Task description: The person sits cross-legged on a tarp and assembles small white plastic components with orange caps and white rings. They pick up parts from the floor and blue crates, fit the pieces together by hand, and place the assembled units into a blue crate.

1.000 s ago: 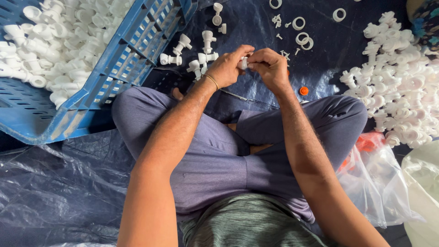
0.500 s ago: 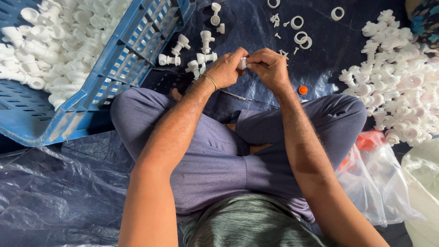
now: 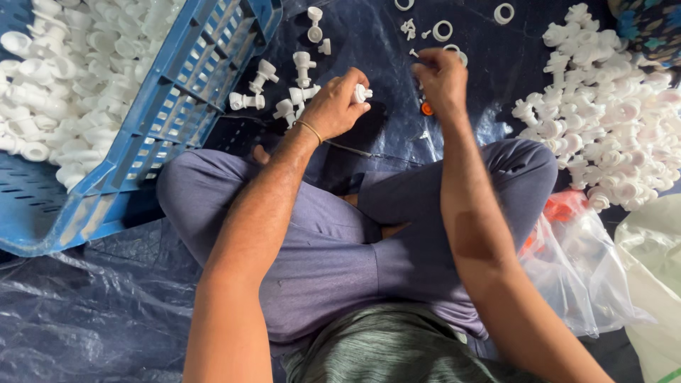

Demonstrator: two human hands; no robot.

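Observation:
I sit cross-legged on a dark plastic sheet (image 3: 78,319). My left hand (image 3: 337,103) is closed around a small white plastic fitting (image 3: 361,92), whose end sticks out past my fingers. My right hand (image 3: 441,78) hovers a short way to the right, fingers pinched together near white rings (image 3: 443,30) and a small orange part (image 3: 426,109) on the sheet. Whether it holds anything I cannot tell. Several assembled white fittings (image 3: 298,78) lie just beyond my left hand.
A blue slotted crate (image 3: 177,120) full of white fittings stands tilted at the left. A heap of white fittings (image 3: 610,120) lies at the right. Clear plastic bags (image 3: 589,269) sit by my right knee. Patterned cloth (image 3: 649,25) shows at the top right corner.
My hands were joined over one fitting. Now they have come apart: the right hand has moved up and to the right toward the rings, the left keeps the fitting.

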